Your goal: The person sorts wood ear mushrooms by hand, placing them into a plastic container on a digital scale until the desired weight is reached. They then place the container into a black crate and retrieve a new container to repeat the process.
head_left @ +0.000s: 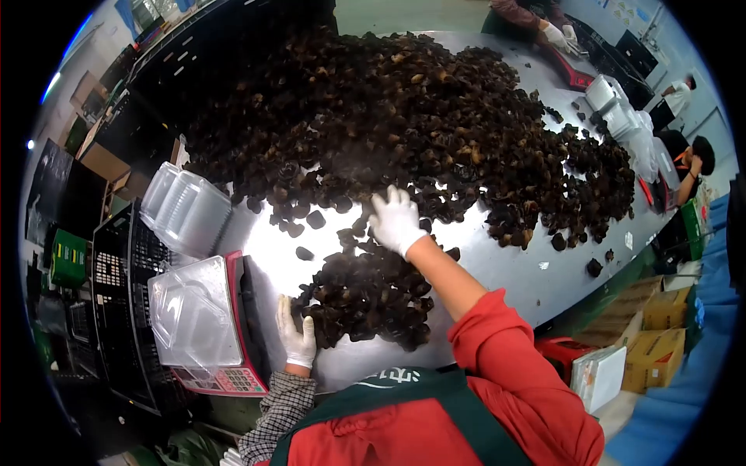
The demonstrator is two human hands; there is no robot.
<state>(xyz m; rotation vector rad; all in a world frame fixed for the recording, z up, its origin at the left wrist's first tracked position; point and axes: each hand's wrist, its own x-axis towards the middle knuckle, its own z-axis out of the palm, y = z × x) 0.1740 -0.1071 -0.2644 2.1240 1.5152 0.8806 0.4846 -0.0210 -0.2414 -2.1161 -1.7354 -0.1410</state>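
My right hand [397,222], in a white glove, reaches over the gap between a small dark heap [365,299] and the large pile of dark, mushroom-like pieces [373,116]. Its fingers are apart and touch the edge of the pieces; nothing is seen in its grasp. Gloved in white too, my left hand [296,332] rests on the metal table [482,272] at the left side of the small heap, thumb apart from the fingers. Left of it stands a red scale [241,326] with a clear plastic tray [194,311] on top.
Stacked clear trays [186,210] stand behind the scale. Black crates [124,303] line the left side. Across the table a co-worker's gloved hands [563,37] are near another red scale [573,74]. Other people are at the right. Cardboard boxes [653,359] sit below the table's right edge.
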